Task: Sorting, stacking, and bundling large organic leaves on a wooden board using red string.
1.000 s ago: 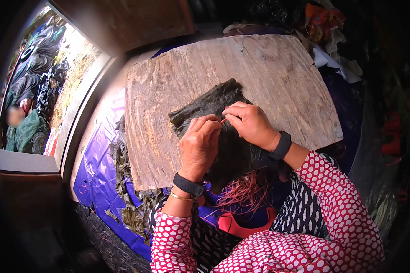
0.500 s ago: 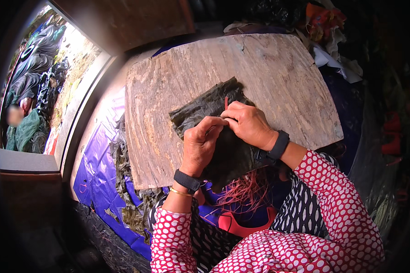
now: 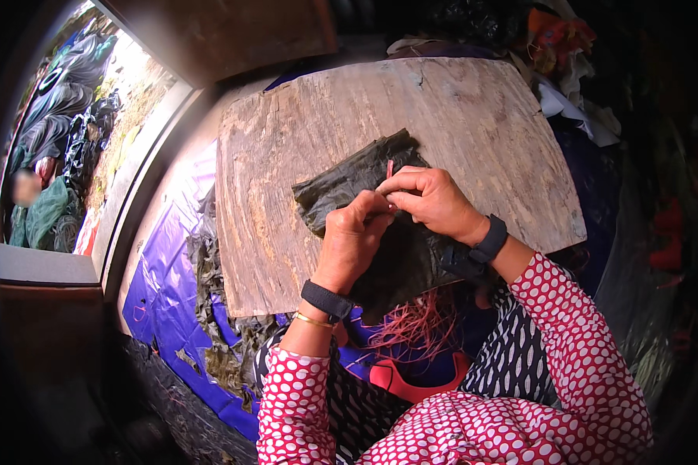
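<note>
A folded, dark green-brown leafy sheet lies on a worn wooden board in front of me. Over it, my left hand and my right hand meet with fingers pinched together. Between the fingertips runs a thin reddish strip, one end sticking up past my right fingers. Both hands appear to grip it, though the fingers cover most of it. Below my wrists the near part of the dark sheet lies in shadow.
A tangle of reddish strips lies in front of my lap, above a red curved object. Blue plastic sheeting spreads at left with dark leafy scraps. Beyond a door frame lie heaped nets. Crumpled wrappings sit at far right.
My right hand has shifted slightly right and its fingers have straightened along the strip. My left hand has moved a little to the right and tilted over. The sheet stays put on the board.
</note>
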The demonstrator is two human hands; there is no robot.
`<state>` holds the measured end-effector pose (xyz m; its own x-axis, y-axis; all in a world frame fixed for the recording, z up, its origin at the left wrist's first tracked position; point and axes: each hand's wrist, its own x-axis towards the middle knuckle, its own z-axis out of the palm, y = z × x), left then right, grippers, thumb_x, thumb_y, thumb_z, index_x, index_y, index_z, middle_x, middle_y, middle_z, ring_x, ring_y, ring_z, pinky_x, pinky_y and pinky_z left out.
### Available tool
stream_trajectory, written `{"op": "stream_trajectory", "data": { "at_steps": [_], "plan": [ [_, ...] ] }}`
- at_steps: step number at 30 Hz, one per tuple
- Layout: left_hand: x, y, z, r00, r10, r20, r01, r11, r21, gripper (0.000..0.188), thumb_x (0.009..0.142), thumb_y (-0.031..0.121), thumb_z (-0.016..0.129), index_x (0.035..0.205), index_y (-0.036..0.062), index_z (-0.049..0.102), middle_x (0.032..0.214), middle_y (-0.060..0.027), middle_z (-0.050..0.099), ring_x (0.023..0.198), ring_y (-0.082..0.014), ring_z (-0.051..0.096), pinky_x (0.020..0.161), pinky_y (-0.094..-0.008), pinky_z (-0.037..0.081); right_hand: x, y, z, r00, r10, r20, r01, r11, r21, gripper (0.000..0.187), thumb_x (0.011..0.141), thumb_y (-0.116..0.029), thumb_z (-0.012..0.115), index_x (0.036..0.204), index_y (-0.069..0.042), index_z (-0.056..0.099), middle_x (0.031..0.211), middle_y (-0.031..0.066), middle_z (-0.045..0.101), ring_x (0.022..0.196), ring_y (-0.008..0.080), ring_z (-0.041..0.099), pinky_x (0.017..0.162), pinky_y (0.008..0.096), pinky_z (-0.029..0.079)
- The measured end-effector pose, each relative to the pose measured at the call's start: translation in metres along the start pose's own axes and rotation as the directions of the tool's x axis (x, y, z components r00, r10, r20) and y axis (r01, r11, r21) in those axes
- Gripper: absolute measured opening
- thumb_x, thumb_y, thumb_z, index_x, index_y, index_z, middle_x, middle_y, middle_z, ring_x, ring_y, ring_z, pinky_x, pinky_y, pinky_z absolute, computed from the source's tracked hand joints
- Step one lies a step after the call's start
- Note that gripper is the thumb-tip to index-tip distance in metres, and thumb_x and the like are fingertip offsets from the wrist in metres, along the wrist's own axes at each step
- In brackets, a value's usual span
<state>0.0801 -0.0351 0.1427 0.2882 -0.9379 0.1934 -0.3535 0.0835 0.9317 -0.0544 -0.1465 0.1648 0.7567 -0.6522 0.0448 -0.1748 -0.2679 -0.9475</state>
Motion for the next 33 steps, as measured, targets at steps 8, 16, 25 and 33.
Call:
{"op": "stream_trajectory", "data": {
  "at_steps": [8,16,25,33],
  "plan": [
    [-0.001,-0.005,0.001,1.000,-0.001,-0.001,0.001,1.000,0.007,0.014,0.080,-0.001,0.068,0.093,0.0022,0.065,0.082,-0.0067,0.069,0.077,-0.0099,0.065,0.069,-0.0255,0.051,0.000,-0.001,0.001,0.996,-0.074,-0.056,0.070,0.995,-0.066,0.011,0.080,-0.005,0.064,0.089,-0.004,0.069,0.079,0.0076,0.065,0.071,0.0162,0.064,0.066,0.0286,0.051],
    [0.003,-0.013,-0.003,0.977,-0.214,0.009,0.212,0.959,-0.189,0.009,0.079,-0.001,0.068,0.087,-0.0003,0.063,0.079,-0.0024,0.067,0.072,-0.0080,0.060,0.069,-0.0248,0.050,-0.010,-0.006,0.014,0.870,-0.493,0.002,0.466,0.821,-0.331,0.015,0.076,-0.003,0.068,0.090,-0.008,0.066,0.088,0.0089,0.064,0.074,0.0282,0.064,0.064,0.0330,0.053],
    [0.003,-0.014,-0.010,0.954,-0.285,0.092,0.297,0.856,-0.424,0.006,0.084,0.005,0.068,0.089,0.0071,0.066,0.081,0.0008,0.066,0.072,-0.0068,0.062,0.060,-0.0193,0.047,-0.008,0.001,-0.004,0.988,0.100,0.119,-0.118,0.980,0.158,0.039,0.084,-0.007,0.067,0.121,-0.003,0.056,0.097,0.0046,0.067,0.055,0.0038,0.056,0.051,0.0182,0.046],
    [0.006,-0.008,-0.012,0.951,-0.277,0.137,0.309,0.848,-0.431,0.004,0.085,0.006,0.068,0.088,0.0065,0.066,0.082,0.0001,0.066,0.075,-0.0073,0.062,0.062,-0.0204,0.048,-0.006,0.004,-0.003,0.981,0.149,0.122,-0.171,0.965,0.200,0.011,0.088,-0.010,0.062,0.094,-0.002,0.067,0.076,-0.0002,0.065,0.053,0.0049,0.057,0.048,0.0194,0.046]
  ]
}}
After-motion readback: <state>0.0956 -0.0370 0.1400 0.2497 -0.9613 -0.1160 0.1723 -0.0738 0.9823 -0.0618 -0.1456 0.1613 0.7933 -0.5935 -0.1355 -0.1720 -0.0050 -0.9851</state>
